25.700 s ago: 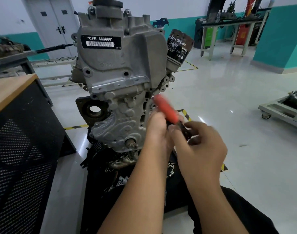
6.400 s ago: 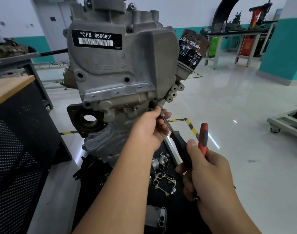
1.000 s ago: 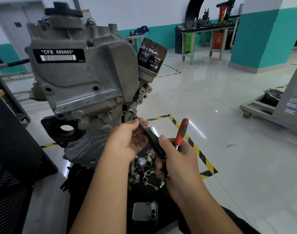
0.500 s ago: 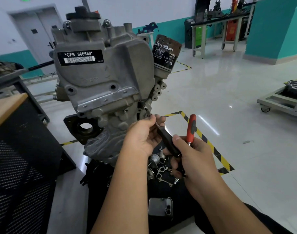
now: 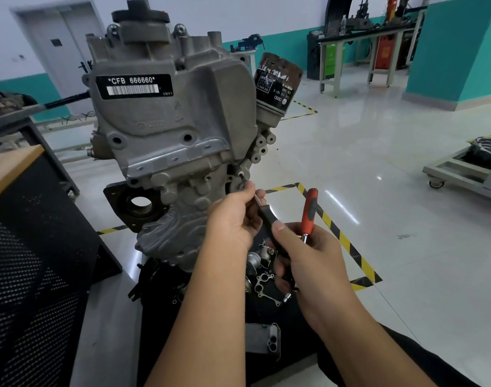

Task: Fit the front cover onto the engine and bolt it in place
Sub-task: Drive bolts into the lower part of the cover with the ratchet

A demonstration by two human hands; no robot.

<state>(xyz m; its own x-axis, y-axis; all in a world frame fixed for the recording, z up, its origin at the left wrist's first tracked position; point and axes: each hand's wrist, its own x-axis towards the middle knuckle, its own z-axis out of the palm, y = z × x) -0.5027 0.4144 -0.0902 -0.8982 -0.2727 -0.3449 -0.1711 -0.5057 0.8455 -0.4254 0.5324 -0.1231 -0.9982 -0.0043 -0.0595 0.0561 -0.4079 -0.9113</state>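
Observation:
The grey front cover [image 5: 166, 135] sits against the engine, carrying a black label that reads CFB 666660. A bolt [image 5: 241, 173] shows at the cover's right edge. My left hand [image 5: 234, 219] pinches the thin metal shaft of a driver whose tip points at that bolt. My right hand [image 5: 305, 252] grips the driver's black handle [image 5: 268, 219]. The same hand also holds a ratchet with a red handle [image 5: 308, 210] that stands upright.
A black oil filter [image 5: 276, 85] juts out to the right of the cover. Loose metal parts and a gasket [image 5: 265, 284] lie on the dark stand below my hands. A black mesh-sided bench [image 5: 29, 247] stands at the left. A wheeled cart [image 5: 462, 169] stands at the far right.
Both hands stay on the driver at the bolt. Over the last second the view has swung right, then tilted up a little; the engine now sits nearer the frame's middle.

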